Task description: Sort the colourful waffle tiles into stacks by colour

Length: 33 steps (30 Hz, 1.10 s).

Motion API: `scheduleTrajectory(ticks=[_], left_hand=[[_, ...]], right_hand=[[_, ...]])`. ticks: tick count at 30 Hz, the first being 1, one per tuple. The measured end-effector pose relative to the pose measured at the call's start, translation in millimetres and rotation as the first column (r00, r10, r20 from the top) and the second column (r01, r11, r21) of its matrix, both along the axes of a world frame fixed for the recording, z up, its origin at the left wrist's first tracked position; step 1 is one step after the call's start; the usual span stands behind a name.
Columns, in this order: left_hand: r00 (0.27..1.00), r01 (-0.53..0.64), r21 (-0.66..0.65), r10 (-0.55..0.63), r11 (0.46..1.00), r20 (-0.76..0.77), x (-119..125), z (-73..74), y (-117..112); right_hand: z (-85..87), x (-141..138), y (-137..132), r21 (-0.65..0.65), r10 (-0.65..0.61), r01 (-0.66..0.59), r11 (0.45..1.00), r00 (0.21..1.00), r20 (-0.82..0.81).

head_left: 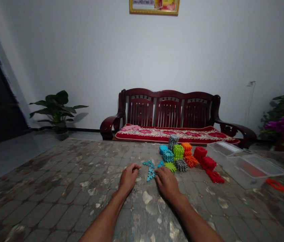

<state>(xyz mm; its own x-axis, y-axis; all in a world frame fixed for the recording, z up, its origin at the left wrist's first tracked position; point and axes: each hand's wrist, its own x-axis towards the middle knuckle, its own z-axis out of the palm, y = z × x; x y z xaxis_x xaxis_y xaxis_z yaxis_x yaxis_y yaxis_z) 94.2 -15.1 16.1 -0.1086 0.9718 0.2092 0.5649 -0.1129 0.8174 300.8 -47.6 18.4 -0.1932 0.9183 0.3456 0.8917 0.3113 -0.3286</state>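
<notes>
My left hand (128, 178) rests on the table with its fingers curled in, and nothing shows in it. To its right lies a blue triangular building piece (148, 163), apart from the fingertips. A second blue triangular piece (151, 174) lies nearer to me, and the bent fingers of my right hand (167, 183) close on its right edge. Just beyond that hand are another blue piece (160, 163), partly hidden, and a flat lime-green toothed piece (170, 166). The undersides of both hands are out of sight.
Stacked toothed pieces stand beyond my right hand: blue (168, 156), lime (178, 152), grey (181, 165), orange (191, 161) and red (208, 163). Farther right is an open clear plastic box (247, 171) beside an orange piece (276, 185). A wooden bench (169, 112) stands behind the patterned tablecloth (81, 201).
</notes>
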Motion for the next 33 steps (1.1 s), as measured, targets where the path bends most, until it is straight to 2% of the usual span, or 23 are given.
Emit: scheduleTrajectory(ticks=[4, 8, 14, 18, 22, 26, 30, 33], left_hand=[[1.0, -0.006, 0.009, 0.005, 1.0, 0.022, 0, -1.5, 1], [0.999, -0.016, 0.029, 0.015, 0.999, 0.032, -1, -5.3, 3], [1.0, -0.011, 0.049, 0.01, 0.999, 0.022, -1, -7.2, 4], [1.0, -0.019, 0.047, 0.018, 0.999, 0.02, -1, -7.4, 4], [0.999, -0.019, 0.044, 0.018, 0.999, 0.03, -1, -6.8, 4], [0.999, -0.015, 0.032, 0.014, 0.999, 0.034, -1, -5.0, 3], [0.999, -0.008, 0.024, 0.007, 1.0, 0.038, 0, -4.1, 3], [0.999, -0.014, 0.022, 0.013, 1.0, 0.044, 0, -3.4, 2]], right_hand=[[5.3, -8, -1, -0.024, 0.017, -0.015, 1.0, 0.998, 0.064], [5.3, -15, 4, 0.016, 0.017, -0.017, 1.0, 0.999, 0.029], [3.1, -19, 10, -0.008, 0.126, -0.125, 0.992, 0.989, 0.077], [8.6, -19, 5, -0.021, 0.09, -0.089, 0.996, 0.989, 0.117], [7.2, -19, 0, 0.018, 0.065, -0.065, 0.998, 0.997, 0.03], [0.2, -16, 1, 0.025, 0.101, -0.099, 0.995, 0.993, -0.058], [0.2, -17, 3, -0.042, 0.152, -0.154, 0.987, 0.987, -0.045], [3.1, -20, 3, -0.06, 0.128, -0.129, 0.99, 0.992, -0.012]])
